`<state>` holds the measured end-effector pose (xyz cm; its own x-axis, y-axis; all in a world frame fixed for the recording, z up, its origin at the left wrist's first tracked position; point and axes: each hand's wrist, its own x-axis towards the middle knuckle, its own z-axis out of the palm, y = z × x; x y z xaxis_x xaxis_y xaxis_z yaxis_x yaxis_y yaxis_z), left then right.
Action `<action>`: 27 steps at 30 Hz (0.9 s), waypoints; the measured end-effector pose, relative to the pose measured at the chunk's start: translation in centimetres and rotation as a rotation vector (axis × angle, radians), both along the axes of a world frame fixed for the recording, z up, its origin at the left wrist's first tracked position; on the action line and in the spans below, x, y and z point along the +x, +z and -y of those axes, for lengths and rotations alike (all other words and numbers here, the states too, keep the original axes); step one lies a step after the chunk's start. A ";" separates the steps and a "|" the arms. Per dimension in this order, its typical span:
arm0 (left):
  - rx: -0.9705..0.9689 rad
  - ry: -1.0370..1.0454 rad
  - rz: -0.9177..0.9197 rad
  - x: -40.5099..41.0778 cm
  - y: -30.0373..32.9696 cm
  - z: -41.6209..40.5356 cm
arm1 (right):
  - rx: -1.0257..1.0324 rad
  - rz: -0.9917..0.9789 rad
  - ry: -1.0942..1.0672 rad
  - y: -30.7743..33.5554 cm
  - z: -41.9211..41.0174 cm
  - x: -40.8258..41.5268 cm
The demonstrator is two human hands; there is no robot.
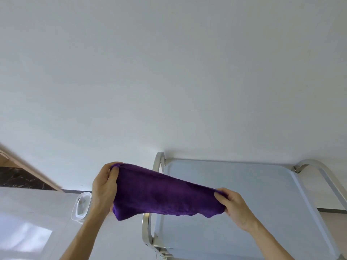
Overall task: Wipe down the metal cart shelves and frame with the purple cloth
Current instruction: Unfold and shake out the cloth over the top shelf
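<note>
purple cloth (165, 194) stretched between both hands, above cart (244, 203)

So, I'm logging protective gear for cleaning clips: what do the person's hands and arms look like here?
Both are bare: the left hand and right hand wear no gloves, rings or watch, and no sleeves show on either forearm as far as the frame reaches.

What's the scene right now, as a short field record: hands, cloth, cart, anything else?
left hand: grips the purple cloth's left end
right hand: grips its right end
purple cloth: stretched between both hands, held in the air above the cart's left side
metal cart: top shelf bare, not yet touched by cloth
other: white container on the floor, left of cart
</note>
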<state>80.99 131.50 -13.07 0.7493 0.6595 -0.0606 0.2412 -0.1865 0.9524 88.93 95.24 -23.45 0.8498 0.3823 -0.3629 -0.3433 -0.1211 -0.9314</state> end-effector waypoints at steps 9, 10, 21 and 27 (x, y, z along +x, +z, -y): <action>-0.139 0.076 -0.198 -2.4 -7.1 -6.8 | 0.023 -0.208 0.063 -0.8 -5.6 1.2; -0.137 0.066 -0.216 -2.2 -7.4 -7.5 | 0.009 -0.211 0.063 -1.0 -6.3 1.2; -0.077 -0.092 -0.337 6.3 -9.7 -10.8 | -0.478 0.064 -0.193 -1.5 -14.3 7.9; -0.050 -0.265 -0.351 6.6 -11.6 -7.9 | -0.678 0.051 -0.091 -2.6 -14.9 6.8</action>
